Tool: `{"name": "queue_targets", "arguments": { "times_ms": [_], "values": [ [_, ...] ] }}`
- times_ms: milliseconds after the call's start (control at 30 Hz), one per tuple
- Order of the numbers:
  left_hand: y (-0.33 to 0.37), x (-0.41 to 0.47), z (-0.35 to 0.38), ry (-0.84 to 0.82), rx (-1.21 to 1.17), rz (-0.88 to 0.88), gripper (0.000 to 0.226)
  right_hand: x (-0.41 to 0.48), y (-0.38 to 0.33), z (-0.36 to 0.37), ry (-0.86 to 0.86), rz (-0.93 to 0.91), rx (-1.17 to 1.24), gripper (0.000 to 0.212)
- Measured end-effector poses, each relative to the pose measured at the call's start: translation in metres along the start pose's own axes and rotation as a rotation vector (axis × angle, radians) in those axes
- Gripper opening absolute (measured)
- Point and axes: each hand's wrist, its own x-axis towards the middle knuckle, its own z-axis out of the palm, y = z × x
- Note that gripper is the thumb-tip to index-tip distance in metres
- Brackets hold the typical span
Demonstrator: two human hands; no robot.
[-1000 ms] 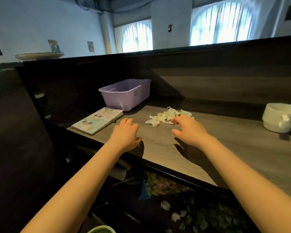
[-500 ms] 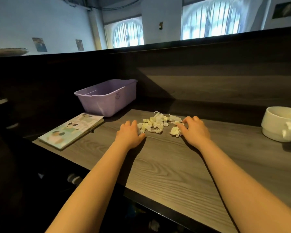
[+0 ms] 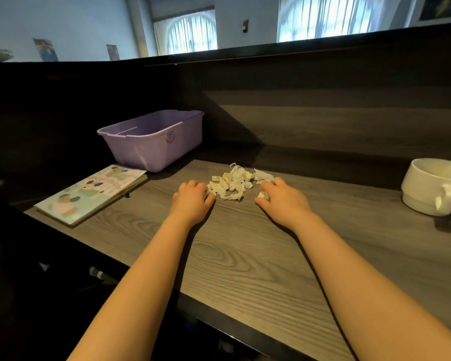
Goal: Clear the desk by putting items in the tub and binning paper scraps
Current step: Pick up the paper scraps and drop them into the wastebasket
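A small heap of pale paper scraps [image 3: 233, 183] lies in the middle of the grey wooden desk [image 3: 258, 256]. My left hand [image 3: 192, 201] rests palm down at the heap's left edge, fingers curled and touching the nearest scraps. My right hand [image 3: 281, 199] sits at the heap's right edge, its fingers curled over a few scraps. A purple plastic tub [image 3: 154, 139] stands at the back left. In front of it lies a pastel-patterned book [image 3: 94, 192]. A white mug [image 3: 432, 187] stands at the far right.
A dark raised partition [image 3: 323, 74] runs along the back of the desk and around the left side. The desk's front edge [image 3: 245, 332] drops to a dark space below. Bare desk surface lies between my arms.
Both hands have closed in on the heap from either side, and the scraps are bunched tighter. My view has shifted so the tub and book sit more to the right.
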Motion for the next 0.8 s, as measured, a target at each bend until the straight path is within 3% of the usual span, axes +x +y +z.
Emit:
{"name": "queue_targets", "arguments": {
  "times_ms": [233, 367, 500, 800],
  "values": [
    [-0.001, 0.0, 0.001, 0.036, -0.167, 0.043, 0.014, 0.003, -0.004, 0.004, 0.028, -0.03, 0.096, 0.013],
    [-0.001, -0.003, -0.001, 0.118, -0.287, 0.022, 0.02, 0.004, -0.004, 0.003, 0.071, -0.004, 0.242, 0.021],
    [-0.003, -0.003, -0.003, 0.175, -0.368, -0.007, 0.013, 0.007, -0.006, 0.0, 0.106, 0.024, 0.363, 0.024],
    [-0.003, -0.007, -0.006, 0.143, -0.548, -0.055, 0.008, 0.005, -0.012, -0.002, 0.077, 0.049, 0.468, 0.019]
  ]
}}
